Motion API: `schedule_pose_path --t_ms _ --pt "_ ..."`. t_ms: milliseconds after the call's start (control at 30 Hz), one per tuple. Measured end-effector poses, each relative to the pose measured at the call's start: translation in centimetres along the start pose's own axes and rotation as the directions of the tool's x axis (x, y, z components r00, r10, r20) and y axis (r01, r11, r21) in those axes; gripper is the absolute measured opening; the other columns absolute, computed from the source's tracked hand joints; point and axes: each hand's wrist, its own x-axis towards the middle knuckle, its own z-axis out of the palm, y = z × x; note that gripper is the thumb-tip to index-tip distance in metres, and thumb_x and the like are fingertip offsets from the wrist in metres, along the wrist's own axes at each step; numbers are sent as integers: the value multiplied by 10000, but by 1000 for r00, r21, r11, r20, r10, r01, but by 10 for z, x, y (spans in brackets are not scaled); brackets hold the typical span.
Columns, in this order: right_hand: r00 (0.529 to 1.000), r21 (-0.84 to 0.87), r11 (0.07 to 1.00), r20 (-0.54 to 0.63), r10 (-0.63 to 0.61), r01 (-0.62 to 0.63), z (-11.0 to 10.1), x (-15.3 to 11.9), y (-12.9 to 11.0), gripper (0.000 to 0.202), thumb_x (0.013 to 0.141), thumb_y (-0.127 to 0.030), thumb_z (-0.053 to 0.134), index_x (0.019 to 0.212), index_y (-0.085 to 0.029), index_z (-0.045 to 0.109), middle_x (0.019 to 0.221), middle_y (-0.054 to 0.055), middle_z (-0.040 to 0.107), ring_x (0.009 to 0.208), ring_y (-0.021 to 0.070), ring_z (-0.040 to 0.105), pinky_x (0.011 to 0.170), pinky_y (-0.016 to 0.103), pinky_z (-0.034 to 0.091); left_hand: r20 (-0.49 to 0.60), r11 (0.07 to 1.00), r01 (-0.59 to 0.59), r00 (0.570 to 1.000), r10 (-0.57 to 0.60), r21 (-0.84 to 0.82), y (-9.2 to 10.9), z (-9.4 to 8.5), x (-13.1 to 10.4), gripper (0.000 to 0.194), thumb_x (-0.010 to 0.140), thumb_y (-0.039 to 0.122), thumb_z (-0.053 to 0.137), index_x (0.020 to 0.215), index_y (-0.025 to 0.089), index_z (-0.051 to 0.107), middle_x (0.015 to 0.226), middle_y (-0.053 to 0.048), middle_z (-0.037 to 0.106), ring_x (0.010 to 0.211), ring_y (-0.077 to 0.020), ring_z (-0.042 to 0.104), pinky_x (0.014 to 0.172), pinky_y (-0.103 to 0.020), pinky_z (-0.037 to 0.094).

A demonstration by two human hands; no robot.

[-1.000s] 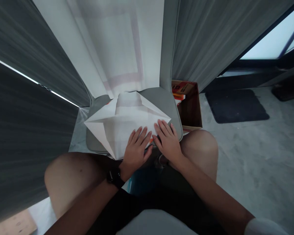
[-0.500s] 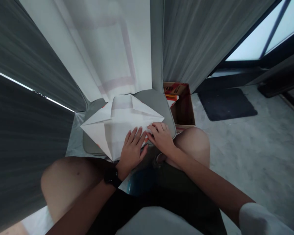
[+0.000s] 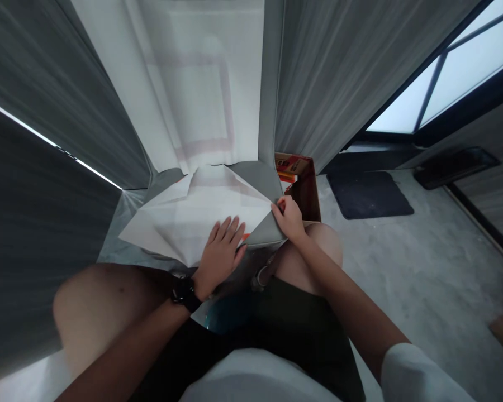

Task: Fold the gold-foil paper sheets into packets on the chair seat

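A white paper bag (image 3: pixel 193 209), its bottom spread into a flat pointed diamond, lies on the grey chair seat (image 3: pixel 263 230). The bag's tall white body (image 3: pixel 201 106) rises behind it against the chair back. My left hand (image 3: pixel 221 248), with a black watch on the wrist, rests flat on the near part of the folded paper, fingers stretched out. At the diamond's right tip my right hand (image 3: pixel 289 216) pinches the paper corner between thumb and curled fingers. A small orange patch shows on the paper beside my left fingers.
An open cardboard box (image 3: pixel 305 184) with orange and white items stands on the floor right of the chair. Farther right lies a dark mat (image 3: pixel 369 195). Grey curtains (image 3: pixel 339 67) hang behind and to the left. My knees flank the seat.
My right hand has moved right, from lying on the paper near my left hand to pinching its right tip. The paper's left point sits farther left. The view has shifted slightly.
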Motion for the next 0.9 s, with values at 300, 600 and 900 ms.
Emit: schedule_pose_path --t_ms 300,600,900 --pt "998 209 977 -16 53 -49 5 5 4 198 868 -397 615 961 -251 520 752 -21 538 751 217 528 757 347 422 59 1000 -4 998 3 16 50 -1 40 621 1132 434 353 1574 14 471 1680 -186 425 1583 -330 363 1326 -532 263" --pt "1000 135 991 -9 -10 11 9 7 9 198 908 -371 588 1039 -224 573 779 19 597 787 246 577 775 366 458 114 989 -47 993 31 138 28 8 -32 637 1112 405 409 1653 70 369 1730 -156 328 1628 -282 276 1343 -506 241" --pt "967 -111 962 -28 -253 249 2 -2 7 322 1037 -384 465 1135 -159 673 988 150 705 929 298 619 866 434 503 89 998 1 996 -6 56 4 -30 -194 636 1075 350 474 1675 171 362 1644 -136 489 1507 -282 503 1269 -464 415"
